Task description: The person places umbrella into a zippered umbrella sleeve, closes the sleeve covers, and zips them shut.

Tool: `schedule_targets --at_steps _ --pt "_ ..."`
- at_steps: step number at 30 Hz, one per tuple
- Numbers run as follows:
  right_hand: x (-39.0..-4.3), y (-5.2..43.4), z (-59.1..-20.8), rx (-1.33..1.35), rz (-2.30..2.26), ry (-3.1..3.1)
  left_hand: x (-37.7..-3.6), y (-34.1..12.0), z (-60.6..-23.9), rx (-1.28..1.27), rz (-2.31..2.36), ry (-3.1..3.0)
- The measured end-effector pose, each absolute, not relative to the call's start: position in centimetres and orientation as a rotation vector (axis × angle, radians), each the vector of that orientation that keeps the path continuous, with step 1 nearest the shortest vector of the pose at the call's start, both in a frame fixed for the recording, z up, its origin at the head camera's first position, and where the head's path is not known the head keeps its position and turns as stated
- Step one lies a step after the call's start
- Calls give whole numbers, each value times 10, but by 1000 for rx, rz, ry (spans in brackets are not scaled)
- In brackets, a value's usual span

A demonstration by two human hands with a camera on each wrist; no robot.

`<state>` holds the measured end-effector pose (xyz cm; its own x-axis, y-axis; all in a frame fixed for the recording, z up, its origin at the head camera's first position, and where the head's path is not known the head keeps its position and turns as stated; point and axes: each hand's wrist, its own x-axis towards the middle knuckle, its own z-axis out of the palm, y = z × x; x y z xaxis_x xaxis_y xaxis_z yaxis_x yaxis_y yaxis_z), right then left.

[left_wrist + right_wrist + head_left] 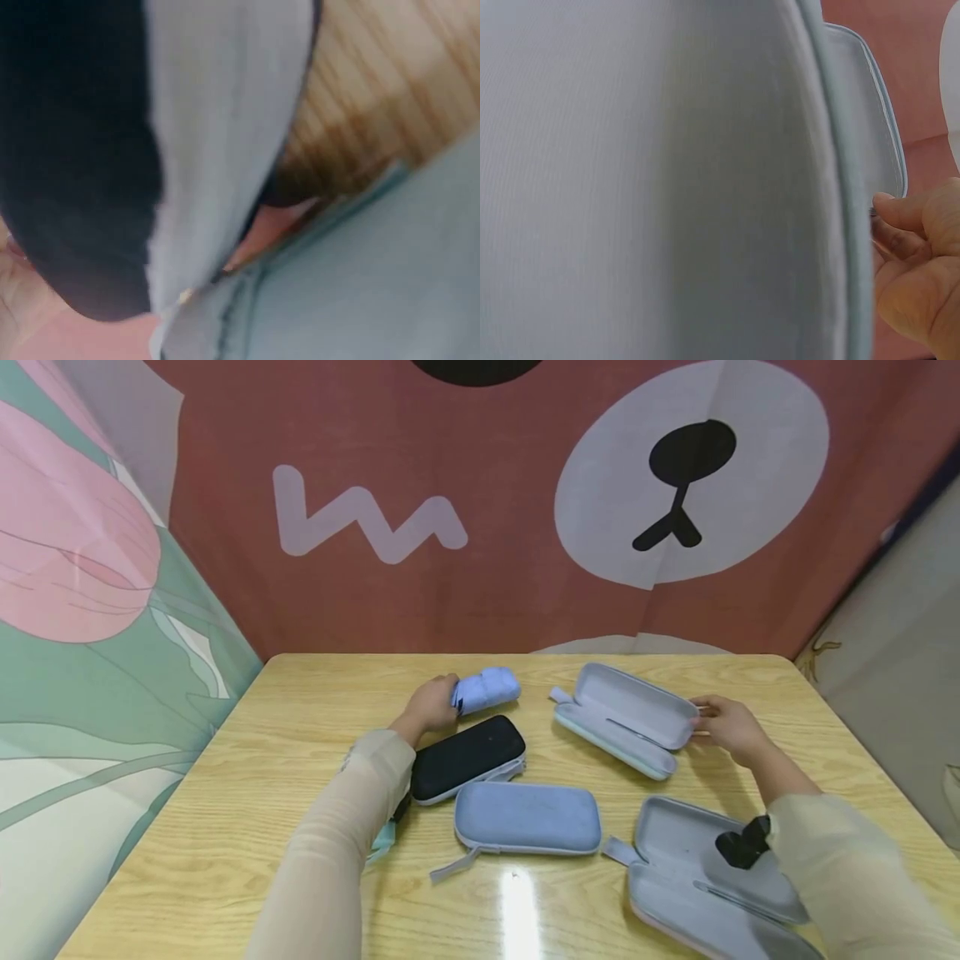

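Observation:
At the back middle of the table, my left hand [433, 703] grips the left end of a light blue folded fabric bundle [489, 688], which looks like a compact umbrella. Nearer than that hand lies a closed black zip case [468, 758] with a grey side band; it fills much of the left wrist view, blurred. My right hand [729, 727] pinches the right end of an unfolded grey case [637, 706], its lid raised at the back. The right wrist view has the thumb [900, 212] against that case's corner; the other fingers are partly hidden.
A closed blue zip case [527, 818] lies at front centre. Another unfolded grey case [690, 843] sits front right, under the right forearm and its black wrist camera [744, 843]. Something teal [382, 842] shows beside the left sleeve. A printed curtain [510, 602] hangs behind the table.

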<state>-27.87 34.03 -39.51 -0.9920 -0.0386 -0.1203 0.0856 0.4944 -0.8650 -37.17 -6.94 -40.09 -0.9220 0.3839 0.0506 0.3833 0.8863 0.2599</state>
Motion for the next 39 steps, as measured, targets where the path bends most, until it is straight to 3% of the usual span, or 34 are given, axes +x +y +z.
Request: schedule_targets --at_steps 39 --pt "-299 303 -392 50 -1600 2593 -363 -9 -379 1134 289 2901"
